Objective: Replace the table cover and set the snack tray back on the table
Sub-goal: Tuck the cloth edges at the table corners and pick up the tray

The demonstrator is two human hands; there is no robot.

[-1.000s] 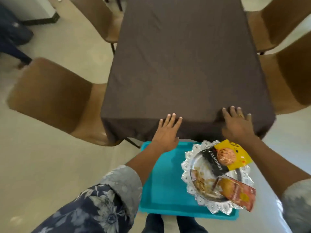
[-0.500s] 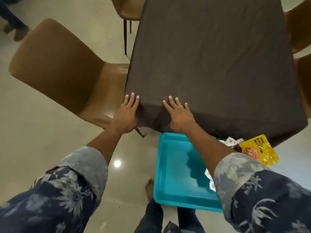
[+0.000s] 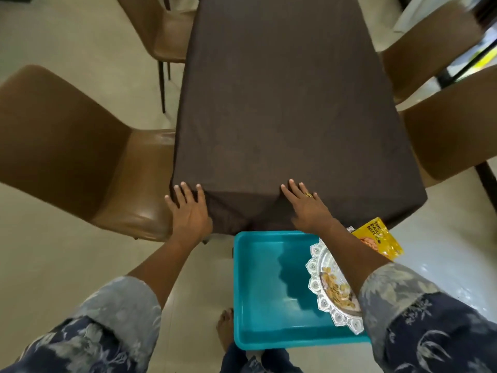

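our left hand point(image 3: 188, 211) & right hand point(image 3: 306, 208) lie flat, fingers straight, apart on the brown table cover point(image 3: 282, 117) at its near edge. below that edge, the teal tray point(image 3: 269, 292) holds a silver plate point(image 3: 318, 292) w/ nuts; a yellow nut pouch point(image 3: 379, 240) sits by its far right corner.

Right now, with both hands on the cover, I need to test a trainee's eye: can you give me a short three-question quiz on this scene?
1. True or false: the left hand and the right hand both lie flat on the brown table cover.
2. Where is the teal tray? A on the table cover; B off the table, just short of its near edge; C held in both hands.
3. Fill in: the packet beside the silver plate is ___.
Key: 1 true; 2 B; 3 yellow.
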